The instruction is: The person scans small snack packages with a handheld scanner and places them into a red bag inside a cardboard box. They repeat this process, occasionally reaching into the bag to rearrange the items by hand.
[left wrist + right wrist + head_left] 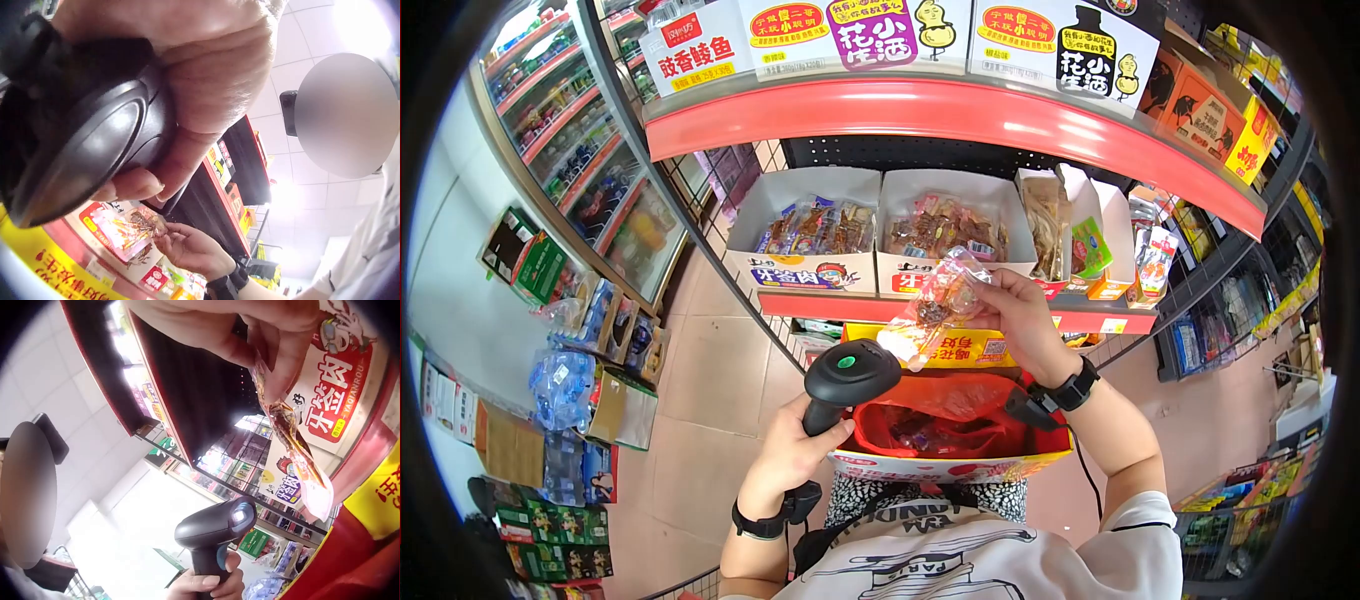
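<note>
My left hand (792, 447) grips the handle of a black barcode scanner (850, 378), its head tilted toward the snack packet. In the right wrist view the scanner (215, 524) has a lit window at its front. My right hand (1025, 318) pinches a clear and pink snack packet (940, 308) by one end, in front of the shelf boxes. The packet (300, 459) hangs down from thumb and fingers, seen nearly edge-on. Below both hands is an open yellow-and-red carton (960, 467) holding a red plastic bag (990, 400) with packets inside.
Two white display boxes with snack packets, a left box (805, 278) and a right box (900, 282), stand on the red-edged shelf (840, 309). An upper shelf edge (960, 105) juts out above. Left are a glass-door cooler (580, 150) and floor goods, including wrapped bottles (565, 390).
</note>
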{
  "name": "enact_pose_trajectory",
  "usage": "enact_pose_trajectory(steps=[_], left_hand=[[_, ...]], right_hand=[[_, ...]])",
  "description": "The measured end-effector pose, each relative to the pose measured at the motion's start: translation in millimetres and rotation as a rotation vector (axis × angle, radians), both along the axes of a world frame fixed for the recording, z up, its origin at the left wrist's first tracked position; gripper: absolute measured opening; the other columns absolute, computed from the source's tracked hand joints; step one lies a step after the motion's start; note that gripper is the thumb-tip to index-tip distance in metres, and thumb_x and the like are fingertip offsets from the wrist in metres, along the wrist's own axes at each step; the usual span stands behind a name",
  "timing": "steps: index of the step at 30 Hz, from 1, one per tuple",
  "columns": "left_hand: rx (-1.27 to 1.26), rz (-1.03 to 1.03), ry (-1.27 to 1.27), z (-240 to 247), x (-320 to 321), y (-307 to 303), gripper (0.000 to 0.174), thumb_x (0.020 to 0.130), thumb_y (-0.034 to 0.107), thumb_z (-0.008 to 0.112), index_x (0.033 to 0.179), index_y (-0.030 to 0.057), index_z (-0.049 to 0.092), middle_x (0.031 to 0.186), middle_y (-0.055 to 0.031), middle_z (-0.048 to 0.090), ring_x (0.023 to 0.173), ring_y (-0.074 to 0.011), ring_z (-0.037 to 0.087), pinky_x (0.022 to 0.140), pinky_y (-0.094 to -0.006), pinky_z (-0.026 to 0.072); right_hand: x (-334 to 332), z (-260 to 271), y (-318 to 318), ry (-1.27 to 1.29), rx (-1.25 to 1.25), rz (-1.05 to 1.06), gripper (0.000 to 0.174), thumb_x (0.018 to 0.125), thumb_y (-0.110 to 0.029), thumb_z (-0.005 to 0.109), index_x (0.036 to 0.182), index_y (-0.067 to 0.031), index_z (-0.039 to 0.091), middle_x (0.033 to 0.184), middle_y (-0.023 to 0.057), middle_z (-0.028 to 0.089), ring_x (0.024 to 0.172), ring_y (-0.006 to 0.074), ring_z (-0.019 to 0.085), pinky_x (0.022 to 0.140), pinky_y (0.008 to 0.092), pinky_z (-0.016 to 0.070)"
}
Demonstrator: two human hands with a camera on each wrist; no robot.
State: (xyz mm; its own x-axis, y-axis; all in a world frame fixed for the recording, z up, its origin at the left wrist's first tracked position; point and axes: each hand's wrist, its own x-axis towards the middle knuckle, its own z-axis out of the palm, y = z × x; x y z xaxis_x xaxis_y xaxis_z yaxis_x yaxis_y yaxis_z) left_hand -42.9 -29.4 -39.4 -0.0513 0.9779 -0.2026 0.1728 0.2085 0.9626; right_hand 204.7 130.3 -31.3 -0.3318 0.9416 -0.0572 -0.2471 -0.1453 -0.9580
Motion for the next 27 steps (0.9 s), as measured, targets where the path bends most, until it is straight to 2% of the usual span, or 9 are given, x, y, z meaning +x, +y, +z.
enact_pose_trajectory(steps=[14, 24, 27], left_hand=[[0.015, 0.006, -0.035, 2.8, -2.3, -0.8, 0.026, 0.077, 0.005, 0.065, 0.101, 0.0004, 0.057, 0.082, 0.0004, 0.055, 0.076, -0.0085, 0.048, 0.069, -0.0244, 0.0409], [0.076, 0.004, 0.078, 1.1, -1.9, 0.0, 0.025, 0.076, 0.005, 0.066, 0.099, 0.0010, 0.058, 0.077, -0.0003, 0.055, 0.071, -0.0091, 0.048, 0.066, -0.0246, 0.0414], [0.102, 0.039, 0.143, 4.4, 1.4, 0.4, 0.025, 0.075, 0.005, 0.065, 0.099, 0.0008, 0.059, 0.076, -0.0025, 0.056, 0.070, -0.0100, 0.049, 0.066, -0.0256, 0.0424]], right_hand=[[2.9, -2.0, 0.9, -0.006, 0.007, -0.011, 0.007, 0.088, -0.007, 0.052, 0.090, -0.0018, 0.055, 0.083, 0.0054, 0.059, 0.074, 0.0123, 0.061, 0.067, 0.0269, 0.0556], [2.5, -1.4, -2.7, -0.008, -0.004, -0.033, 0.007, 0.089, -0.008, 0.052, 0.090, -0.0015, 0.055, 0.083, 0.0057, 0.060, 0.074, 0.0134, 0.062, 0.068, 0.0274, 0.0549], [1.0, -0.4, -7.2, 0.000, 0.002, -0.040, 0.011, 0.089, -0.011, 0.052, 0.097, -0.0040, 0.056, 0.084, 0.0041, 0.062, 0.076, 0.0129, 0.062, 0.069, 0.0265, 0.0528]])
